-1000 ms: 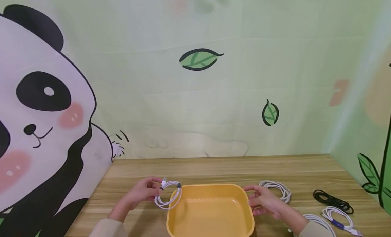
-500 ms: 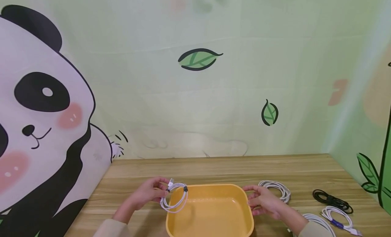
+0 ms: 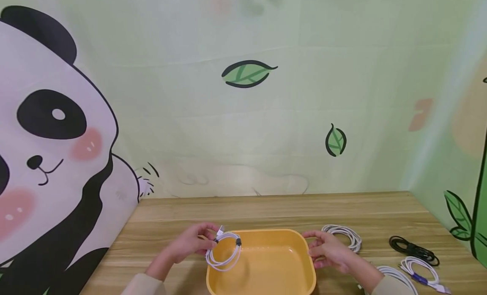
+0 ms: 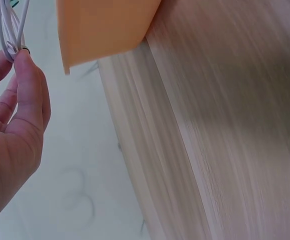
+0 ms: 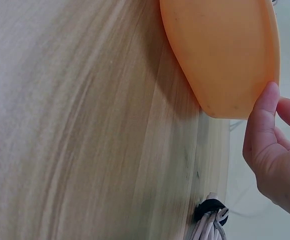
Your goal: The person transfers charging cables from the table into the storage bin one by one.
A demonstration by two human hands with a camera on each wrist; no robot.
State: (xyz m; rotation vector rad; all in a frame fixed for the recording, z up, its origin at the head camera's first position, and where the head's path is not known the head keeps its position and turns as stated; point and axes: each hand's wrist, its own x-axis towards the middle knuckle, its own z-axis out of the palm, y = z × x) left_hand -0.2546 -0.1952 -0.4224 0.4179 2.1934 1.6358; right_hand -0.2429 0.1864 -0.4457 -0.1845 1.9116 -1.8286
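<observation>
Head cam, L hand (image 3: pixel 193 243) pinching wht cable (image 3: pixel 228 236) over yel tray (image 3: pixel 275 267), R hand (image 3: pixel 329 252) gripping its side

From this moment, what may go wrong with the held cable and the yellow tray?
The left grip pinches the white cable at one side, so it might slip. Its loop overlaps the left rim of the yellow tray, so it may catch. The right grip holds only the tray's right side; a bump could turn it.

Left fingers (image 4: pixel 30 95), right fingers (image 5: pixel 263 112) — bent
</observation>
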